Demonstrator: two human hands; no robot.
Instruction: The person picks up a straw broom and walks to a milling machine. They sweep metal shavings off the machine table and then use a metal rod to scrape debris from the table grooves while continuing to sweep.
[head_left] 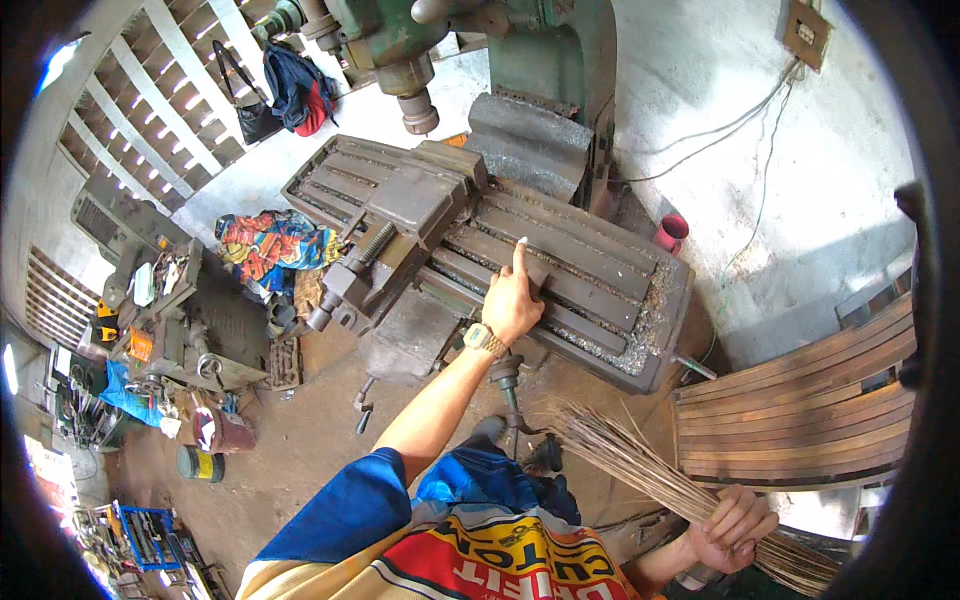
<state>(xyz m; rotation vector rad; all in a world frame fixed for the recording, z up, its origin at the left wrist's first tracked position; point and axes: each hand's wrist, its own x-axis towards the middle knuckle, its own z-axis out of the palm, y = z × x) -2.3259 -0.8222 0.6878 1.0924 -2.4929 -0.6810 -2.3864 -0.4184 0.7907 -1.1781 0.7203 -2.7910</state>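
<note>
My left hand (513, 302), with a gold-coloured watch (484, 341) at its wrist, is over the slotted table (600, 255) of a milling machine. Its index finger stretches out along the table and the other fingers are curled, with nothing visible in them. I cannot tell whether the fingertip touches the metal. Down at the lower right, my right hand (737, 528) is closed around a stick broom (640, 460), whose thin bristles point up and left. Metal chips (650, 320) lie in the slots and gather at the table's right end. A machine vise (405, 215) is mounted left of my left hand.
Above the vise hangs the machine's spindle (416, 108). A red mug (671, 232) is beyond the table's right end. Wooden slats (800, 410) stand at the right. Another machine (215, 320), a bucket (225, 430) and a tin (200, 464) are at the left.
</note>
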